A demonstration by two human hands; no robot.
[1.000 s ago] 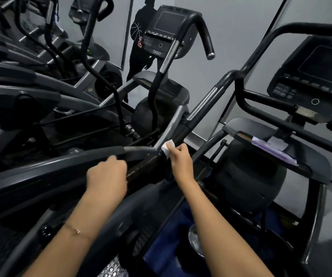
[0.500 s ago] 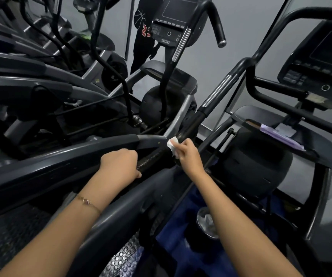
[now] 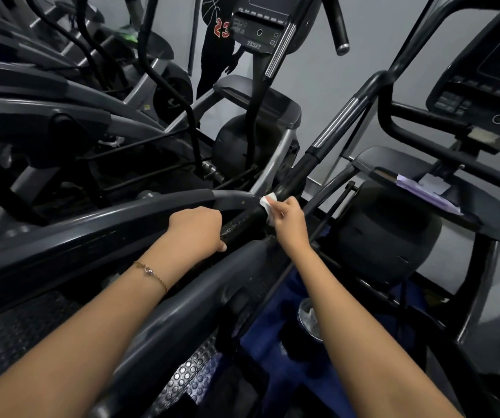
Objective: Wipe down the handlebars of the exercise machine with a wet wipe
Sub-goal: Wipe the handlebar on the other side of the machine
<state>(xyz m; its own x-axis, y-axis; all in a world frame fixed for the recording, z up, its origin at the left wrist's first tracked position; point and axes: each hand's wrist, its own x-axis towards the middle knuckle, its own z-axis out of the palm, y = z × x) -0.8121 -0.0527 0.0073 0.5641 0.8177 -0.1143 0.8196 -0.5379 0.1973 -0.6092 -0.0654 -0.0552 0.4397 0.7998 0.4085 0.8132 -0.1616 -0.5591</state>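
Along the handlebar (image 3: 296, 175) slanting up-right, left hand (image 3: 196, 229) grips low, right hand (image 3: 289, 221) pinches the wipe (image 3: 266, 204) against it.

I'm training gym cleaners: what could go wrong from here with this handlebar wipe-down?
The small white wet wipe is only pinched by the right hand against the black tubular handlebar, so it may slip free. The left hand grips the bar lower down; that patch might go unwiped. The ribbed chrome strip higher up could get skipped.
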